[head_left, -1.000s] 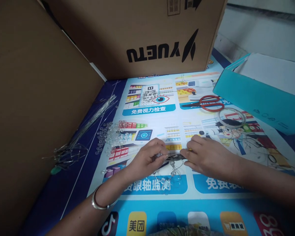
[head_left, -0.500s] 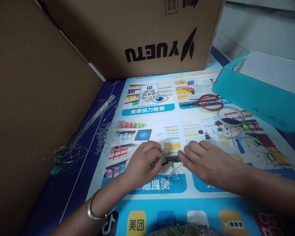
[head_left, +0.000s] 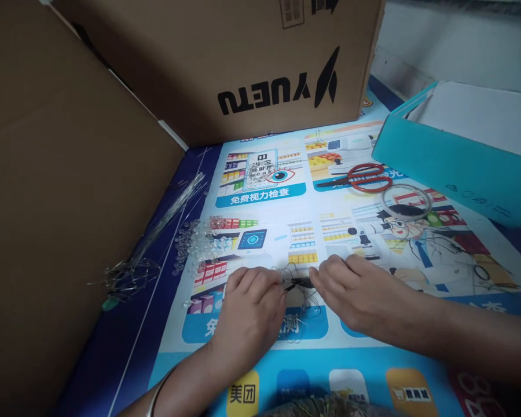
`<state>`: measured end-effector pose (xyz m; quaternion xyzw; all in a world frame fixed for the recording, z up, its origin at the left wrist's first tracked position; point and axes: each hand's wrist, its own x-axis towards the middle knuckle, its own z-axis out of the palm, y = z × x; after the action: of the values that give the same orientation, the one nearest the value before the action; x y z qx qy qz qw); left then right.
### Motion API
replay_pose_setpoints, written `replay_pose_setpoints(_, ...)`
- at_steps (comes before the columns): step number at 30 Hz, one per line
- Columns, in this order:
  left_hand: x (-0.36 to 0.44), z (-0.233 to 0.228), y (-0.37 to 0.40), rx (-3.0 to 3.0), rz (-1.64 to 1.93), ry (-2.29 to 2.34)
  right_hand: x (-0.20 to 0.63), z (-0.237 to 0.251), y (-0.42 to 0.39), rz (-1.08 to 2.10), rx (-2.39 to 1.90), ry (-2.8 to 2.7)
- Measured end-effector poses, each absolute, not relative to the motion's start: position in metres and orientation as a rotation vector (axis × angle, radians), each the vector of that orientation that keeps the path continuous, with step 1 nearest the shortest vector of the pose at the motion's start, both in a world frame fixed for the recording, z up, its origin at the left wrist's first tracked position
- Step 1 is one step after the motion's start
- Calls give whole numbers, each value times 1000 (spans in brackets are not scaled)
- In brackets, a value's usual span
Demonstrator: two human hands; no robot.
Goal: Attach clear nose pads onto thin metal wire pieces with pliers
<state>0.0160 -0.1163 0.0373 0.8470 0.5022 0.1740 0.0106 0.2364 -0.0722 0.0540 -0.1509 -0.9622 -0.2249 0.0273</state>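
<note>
In the head camera's view, a person works wire at a printed counter [head_left: 347,356], both hands drawn together on a small pair of pliers [head_left: 303,282], only its dark front end showing. The right hand [head_left: 349,286] is closed around the pliers' grip, fingers folded and pressed together, thumb toward the tool's tip. The left hand [head_left: 252,315], back up to the lens, is curled tight at the opposite end; it appears to pinch the beaded wire [head_left: 306,301], though its fingertips are hidden. Thin loops of that wire spill just below and beside the pliers.

Right of the pliers and beyond, a teal box [head_left: 451,165] stands open at the top, a white surface showing inside, its far end cut off by the frame. Behind the pliers rises a brown carton [head_left: 282,63], its YUETU lettering upside down.

Between the pliers and the teal box lie scissors [head_left: 375,190] with red handles and a pale ring [head_left: 385,209], near each other. Left of the pliers, and slightly beyond, clear beads [head_left: 197,246] sit in a loose heap; farther left, a bundle of straight wires [head_left: 169,214] ends in a tangle [head_left: 132,278].
</note>
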Motion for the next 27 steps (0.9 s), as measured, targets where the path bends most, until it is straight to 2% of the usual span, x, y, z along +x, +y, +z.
replay_pose_setpoints(12, 22, 30, -122, 2582, 638, 1609, 238, 47, -76, -729, -457, -2914)
replay_pose_setpoints(27, 14, 17, -125, 2727, 507, 1529, 240, 41, -76, -681, -476, -2839)
